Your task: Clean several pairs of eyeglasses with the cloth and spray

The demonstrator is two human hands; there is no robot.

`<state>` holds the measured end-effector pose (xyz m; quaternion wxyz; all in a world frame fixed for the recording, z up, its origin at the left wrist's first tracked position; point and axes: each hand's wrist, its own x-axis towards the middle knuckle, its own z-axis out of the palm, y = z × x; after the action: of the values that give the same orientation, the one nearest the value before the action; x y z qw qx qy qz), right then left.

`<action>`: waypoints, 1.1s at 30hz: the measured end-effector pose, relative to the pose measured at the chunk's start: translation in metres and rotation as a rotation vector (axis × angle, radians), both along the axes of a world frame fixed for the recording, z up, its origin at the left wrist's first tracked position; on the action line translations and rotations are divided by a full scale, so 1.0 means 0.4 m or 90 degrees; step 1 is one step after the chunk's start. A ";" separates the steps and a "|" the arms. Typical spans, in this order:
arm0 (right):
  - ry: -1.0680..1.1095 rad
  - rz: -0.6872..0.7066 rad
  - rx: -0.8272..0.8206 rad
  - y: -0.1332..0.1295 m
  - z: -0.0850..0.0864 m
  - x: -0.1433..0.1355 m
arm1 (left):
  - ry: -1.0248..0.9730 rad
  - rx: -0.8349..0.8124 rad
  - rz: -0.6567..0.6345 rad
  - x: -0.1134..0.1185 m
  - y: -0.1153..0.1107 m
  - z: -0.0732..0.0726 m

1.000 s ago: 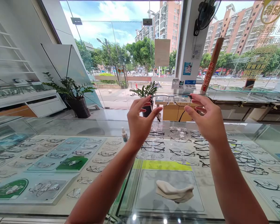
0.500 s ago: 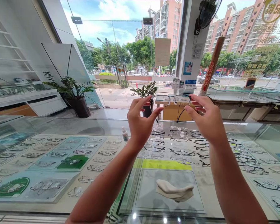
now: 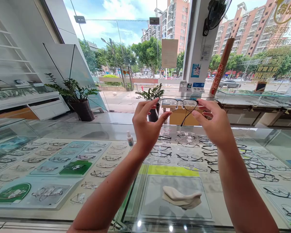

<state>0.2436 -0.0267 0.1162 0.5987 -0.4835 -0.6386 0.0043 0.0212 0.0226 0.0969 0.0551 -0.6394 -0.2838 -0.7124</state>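
Observation:
A pair of thin dark-framed eyeglasses is held up in front of me, above the far edge of the counter. My left hand has its fingertips at the left end of the frame, the thumb lower and apart from the index finger. At the other end, my right hand pinches the frame near the hinge. One dark temple slants down below the lenses; the other is hard to make out. Below, a crumpled beige cloth lies on a pale pad on the glass counter.
Rows of eyeglasses fill the glass display case beneath my arms. A small white spray bottle stands left of my left wrist. Beyond the counter are potted plants, a glass shopfront and a wall fan.
The eyeglasses have turned slightly, and the left temple that hung below the frame no longer shows clearly. Both hands keep nearly the same place. The cloth has not moved.

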 end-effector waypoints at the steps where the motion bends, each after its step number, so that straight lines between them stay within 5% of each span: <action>1: -0.001 -0.001 0.001 0.000 0.000 0.000 | 0.001 0.002 0.000 0.000 0.000 0.000; 33: -0.008 -0.033 0.038 -0.016 0.008 0.001 | 0.047 -0.083 -0.070 -0.018 0.029 0.002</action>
<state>0.2439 -0.0331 0.1192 0.6087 -0.4820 -0.6293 -0.0329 0.0139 0.0341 0.0978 -0.0152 -0.6820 -0.2920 -0.6704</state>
